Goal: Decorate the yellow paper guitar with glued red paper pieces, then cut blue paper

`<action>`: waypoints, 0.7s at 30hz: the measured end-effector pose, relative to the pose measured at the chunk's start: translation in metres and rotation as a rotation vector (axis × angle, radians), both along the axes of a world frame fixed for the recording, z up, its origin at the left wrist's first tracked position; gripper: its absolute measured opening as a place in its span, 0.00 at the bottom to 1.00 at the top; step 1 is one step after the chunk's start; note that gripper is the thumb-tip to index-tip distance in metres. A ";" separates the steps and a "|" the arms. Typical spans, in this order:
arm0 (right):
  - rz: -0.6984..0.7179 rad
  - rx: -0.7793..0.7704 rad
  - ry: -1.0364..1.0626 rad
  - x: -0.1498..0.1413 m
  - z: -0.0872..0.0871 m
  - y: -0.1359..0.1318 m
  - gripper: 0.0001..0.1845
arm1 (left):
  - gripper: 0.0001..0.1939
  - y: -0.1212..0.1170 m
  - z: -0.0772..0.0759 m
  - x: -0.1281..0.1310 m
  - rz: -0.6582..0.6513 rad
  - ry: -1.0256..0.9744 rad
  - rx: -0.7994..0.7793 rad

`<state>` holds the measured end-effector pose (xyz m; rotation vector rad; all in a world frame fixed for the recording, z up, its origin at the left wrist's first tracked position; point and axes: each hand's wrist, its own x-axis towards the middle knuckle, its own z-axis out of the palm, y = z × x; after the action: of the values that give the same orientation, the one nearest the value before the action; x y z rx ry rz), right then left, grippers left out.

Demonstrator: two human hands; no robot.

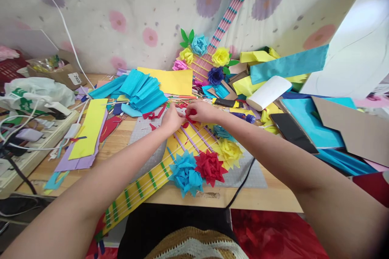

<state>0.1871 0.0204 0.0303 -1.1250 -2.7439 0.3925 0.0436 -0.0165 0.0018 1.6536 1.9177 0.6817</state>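
Observation:
A yellow paper guitar (pixel 174 143) lies slanted across a grey cutting mat (pixel 243 176), its neck with green bands reaching toward my lap. Over its body, my left hand (pixel 173 120) has its fingers pressed together; what they hold is hidden. Close beside it, my right hand (pixel 203 112) pinches a piece of red crepe paper (pixel 191 115) at the top of the guitar's purple strips (pixel 190 136). A blue paper flower (pixel 186 172), a red paper flower (pixel 211 167) and a yellow paper flower (pixel 230 153) sit along the guitar's near right edge.
A finished pink paper guitar (pixel 209 54) leans on the wall behind. Folded blue crepe paper (pixel 141 91) and a yellow sheet (pixel 89 129) lie left, beside a power strip (pixel 36 141). To the right are a phone (pixel 293 132), a white roll (pixel 269 92) and cardboard (pixel 352 125).

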 end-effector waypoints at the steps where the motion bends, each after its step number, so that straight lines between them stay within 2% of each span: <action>1: 0.004 0.000 0.000 0.000 0.000 0.000 0.06 | 0.26 0.000 0.000 0.000 0.001 0.005 -0.001; 6: 0.005 0.002 0.017 0.002 0.000 0.000 0.06 | 0.26 0.000 0.001 0.001 -0.010 0.009 0.014; 9: -0.050 0.034 0.079 0.005 0.002 0.000 0.08 | 0.26 -0.001 0.001 0.000 -0.009 -0.026 0.017; 15: -0.167 0.076 0.203 0.017 0.008 -0.002 0.08 | 0.30 0.001 -0.013 -0.010 -0.011 -0.304 0.062; 18: -0.180 0.062 0.234 0.022 0.008 -0.006 0.05 | 0.28 0.003 -0.020 -0.018 0.000 -0.457 0.110; 20: -0.188 0.065 0.251 0.024 0.007 -0.009 0.03 | 0.25 0.004 -0.020 -0.024 0.032 -0.505 0.155; 21: -0.202 0.067 0.258 0.024 0.007 -0.012 0.05 | 0.24 0.003 -0.018 -0.026 0.049 -0.518 0.183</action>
<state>0.2115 0.0087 0.0374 -1.2258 -2.3794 0.3855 0.0173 -0.0131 -0.0159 1.3573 1.5588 1.2015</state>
